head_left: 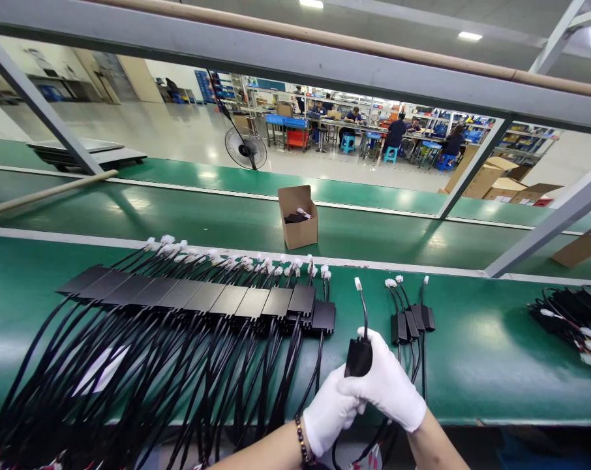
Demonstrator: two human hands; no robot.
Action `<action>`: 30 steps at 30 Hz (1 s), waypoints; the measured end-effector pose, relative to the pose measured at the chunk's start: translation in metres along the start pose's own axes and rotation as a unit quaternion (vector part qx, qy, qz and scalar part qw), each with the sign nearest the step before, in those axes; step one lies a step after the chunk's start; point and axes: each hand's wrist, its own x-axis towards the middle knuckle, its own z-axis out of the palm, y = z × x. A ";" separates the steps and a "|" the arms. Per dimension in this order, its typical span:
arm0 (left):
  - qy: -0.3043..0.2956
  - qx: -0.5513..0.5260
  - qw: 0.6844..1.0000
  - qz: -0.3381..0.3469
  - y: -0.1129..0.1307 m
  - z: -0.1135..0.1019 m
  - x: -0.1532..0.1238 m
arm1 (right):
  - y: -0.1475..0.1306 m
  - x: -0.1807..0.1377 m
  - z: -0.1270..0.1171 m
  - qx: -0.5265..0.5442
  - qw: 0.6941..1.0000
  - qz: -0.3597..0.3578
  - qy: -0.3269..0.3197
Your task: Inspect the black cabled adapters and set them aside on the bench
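Note:
Both of my hands wear white gloves and hold one black adapter box (359, 357) just above the green bench's front edge. My left hand (329, 410) grips it from below. My right hand (386, 383) wraps round its right side. A short black lead with a white plug (358, 284) rises from the box. To the left lies a long overlapping row of the same black boxes (212, 297) with their cables hanging over the edge. Three more boxes (413, 321) stand close on the right.
A small open cardboard box (298, 216) sits on the green conveyor belt (178, 222) behind the bench. Another tangle of black cabled units (574, 320) lies at the far right. Grey frame struts cross overhead. Other people sit at distant tables beyond a floor fan (246, 148).

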 end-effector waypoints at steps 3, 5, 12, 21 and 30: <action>0.000 0.018 1.000 -0.012 -0.001 0.001 -0.001 | -0.002 0.003 -0.002 -0.018 1.000 0.003 0.015; -0.013 0.010 1.000 -0.021 -0.001 0.002 -0.002 | -0.002 0.009 -0.004 -0.027 0.998 -0.004 0.053; -0.037 -0.049 0.998 -0.030 0.003 -0.004 -0.002 | 0.010 0.011 -0.010 0.086 0.995 -0.053 0.004; -0.076 -0.130 0.988 -0.012 -0.005 -0.003 0.001 | 0.000 -0.021 -0.010 0.145 0.985 0.036 -0.084; -0.127 -0.177 0.975 -0.036 -0.005 -0.012 0.003 | 0.005 -0.018 0.011 0.204 0.979 0.014 0.021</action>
